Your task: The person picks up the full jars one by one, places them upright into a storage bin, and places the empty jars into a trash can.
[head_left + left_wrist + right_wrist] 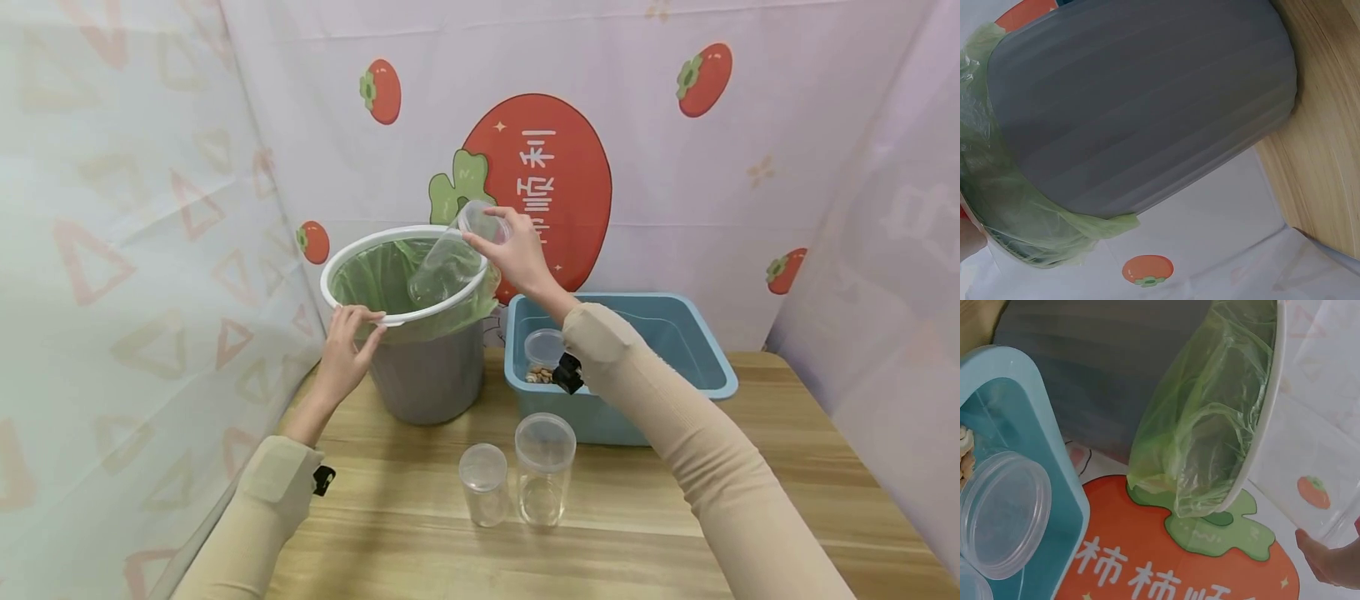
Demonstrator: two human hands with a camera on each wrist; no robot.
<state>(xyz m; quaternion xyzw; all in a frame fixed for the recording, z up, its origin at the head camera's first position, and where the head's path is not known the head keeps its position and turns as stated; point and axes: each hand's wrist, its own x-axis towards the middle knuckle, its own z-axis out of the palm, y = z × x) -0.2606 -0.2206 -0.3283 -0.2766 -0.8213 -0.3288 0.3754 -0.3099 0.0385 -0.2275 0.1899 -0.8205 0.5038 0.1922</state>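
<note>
My right hand (517, 250) grips a clear plastic jar (448, 260) by its base and holds it tilted, mouth down, over the grey bin (427, 367). The bin has a white rim (352, 250) and a green liner (378, 279). In the right wrist view the clear plastic jar (1310, 469) lies beside the green liner (1210, 437), with a fingertip (1329, 559) on it. My left hand (347, 337) holds the bin's near rim, fingers curled over it. The left wrist view shows the grey bin's wall (1141, 106).
A blue tub (660, 333) to the right of the bin holds a lidded clear jar (543, 350) with some food in it. Two lidded empty clear jars (483, 483) (544, 467) stand on the wooden table (675, 533). Printed cloth walls close in the back and sides.
</note>
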